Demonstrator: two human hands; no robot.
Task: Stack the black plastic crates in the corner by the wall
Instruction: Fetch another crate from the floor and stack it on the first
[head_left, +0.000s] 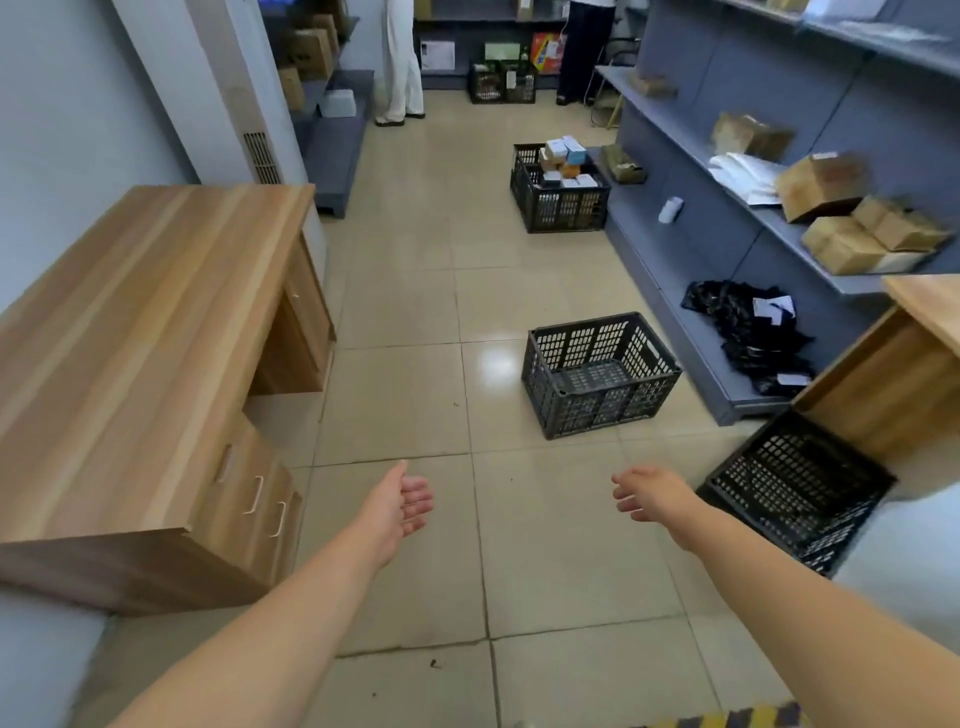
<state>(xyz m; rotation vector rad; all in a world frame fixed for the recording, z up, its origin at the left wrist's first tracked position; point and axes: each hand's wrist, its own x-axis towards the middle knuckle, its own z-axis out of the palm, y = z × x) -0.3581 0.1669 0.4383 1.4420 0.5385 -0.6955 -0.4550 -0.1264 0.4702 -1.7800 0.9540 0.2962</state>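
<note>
Tiles (405, 395) span the floor; crate (600, 374) sits mid-frame, shelves (727, 228) right, surface (140, 338) left. Left hand (402, 501) and right hand (649, 493) hover, fingers released.

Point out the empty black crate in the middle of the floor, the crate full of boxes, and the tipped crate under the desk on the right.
empty black crate (597, 375): head view, its inner floor.
crate full of boxes (563, 205): head view, its front wall.
tipped crate (795, 483): head view, its mesh side.

Crate (795, 488) partly hidden under desk (883, 384)
</note>
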